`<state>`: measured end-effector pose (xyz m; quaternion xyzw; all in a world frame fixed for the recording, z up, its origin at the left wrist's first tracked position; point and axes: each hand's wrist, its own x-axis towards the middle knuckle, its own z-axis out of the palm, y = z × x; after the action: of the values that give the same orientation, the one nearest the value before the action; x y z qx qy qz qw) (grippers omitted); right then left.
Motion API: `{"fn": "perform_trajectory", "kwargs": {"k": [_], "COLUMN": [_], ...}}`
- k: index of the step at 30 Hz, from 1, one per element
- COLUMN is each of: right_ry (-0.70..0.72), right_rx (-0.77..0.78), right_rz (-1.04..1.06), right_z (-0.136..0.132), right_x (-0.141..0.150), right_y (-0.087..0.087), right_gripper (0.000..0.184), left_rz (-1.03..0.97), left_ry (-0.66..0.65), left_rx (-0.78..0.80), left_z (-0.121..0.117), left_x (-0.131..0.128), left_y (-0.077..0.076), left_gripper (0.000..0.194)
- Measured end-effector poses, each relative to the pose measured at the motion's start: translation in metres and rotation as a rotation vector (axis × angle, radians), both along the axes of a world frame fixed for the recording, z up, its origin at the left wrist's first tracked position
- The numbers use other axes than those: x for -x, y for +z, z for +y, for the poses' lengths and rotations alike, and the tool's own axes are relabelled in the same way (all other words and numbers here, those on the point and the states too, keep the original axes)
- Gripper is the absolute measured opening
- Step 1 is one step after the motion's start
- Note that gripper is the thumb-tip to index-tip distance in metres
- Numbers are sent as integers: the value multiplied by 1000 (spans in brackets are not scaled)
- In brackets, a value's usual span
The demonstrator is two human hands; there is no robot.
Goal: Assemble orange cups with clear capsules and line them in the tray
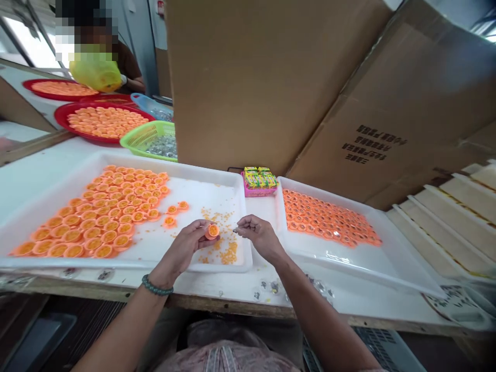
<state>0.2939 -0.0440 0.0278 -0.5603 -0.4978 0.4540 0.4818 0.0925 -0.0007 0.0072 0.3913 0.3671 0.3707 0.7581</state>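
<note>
The left hand [184,249], with a beaded bracelet [157,285] at its wrist, pinches an orange cap [213,231] between thumb and fingers, holding it above the left tray [174,166]. The right hand [259,237] is just beside it, fingertips pressed together on a tiny silvery piece [235,228]. In that white tray, orange caps [104,219] lie in overlapping rows, with orange crumbs [228,253] below the hands. More caps [329,217] sit packed in the right tray [325,195]. Loose clear pieces [267,287] lie on the bench [368,307]. Beyond stand a pink basket [259,192] of yellow packs, whose small print is unreadable, and a green basket [149,139]. Black print on a carton [374,143] appears upside down and is not legible. Farther off, a co-worker tips a yellow bag [95,70] over red trays [103,121].
</note>
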Motion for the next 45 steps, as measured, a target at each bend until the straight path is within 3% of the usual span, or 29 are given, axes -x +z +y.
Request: {"fn": "perform_trajectory", "kwargs": {"k": [5, 10, 15, 23, 28, 34, 37, 39, 42, 45], "right_ry": [190, 256, 260, 178, 114, 55, -11, 21, 121, 129], "right_rx": [90, 120, 111, -93, -9, 84, 11, -24, -19, -48], "right_rz": [-12, -19, -64, -225, -123, 64, -35, -152, -295, -414], "right_z": [24, 37, 38, 29, 24, 20, 18, 18, 19, 16], "right_x": [18, 23, 28, 33, 41, 44, 41, 41, 44, 47], "right_y": [2, -2, -3, -5, -12, -17, -12, -9, -7, -9], "right_gripper": [19, 20, 15, 8, 7, 18, 29, 31, 14, 5], "left_rz": [-1, 12, 51, 62, 97, 107, 107, 130, 173, 296], "left_ry": [-90, -172, -179, -145, -100, -68, -64, -69, -89, -137], "left_rx": [-45, -132, -116, -111, -118, -148, -175, -194, -196, -204], "left_z": [-1, -1, 0, 0, -1, -3, -4, -3, -3, -3], "left_x": [3, 2, 1, 1, 1, 1, 0, 0, 2, 3], "left_y": [-1, -4, -6, -2, -1, 2, 2, 2, 5, 8], "left_gripper": [42, 45, 43, 41, 41, 47, 63, 73, 81, 84]}}
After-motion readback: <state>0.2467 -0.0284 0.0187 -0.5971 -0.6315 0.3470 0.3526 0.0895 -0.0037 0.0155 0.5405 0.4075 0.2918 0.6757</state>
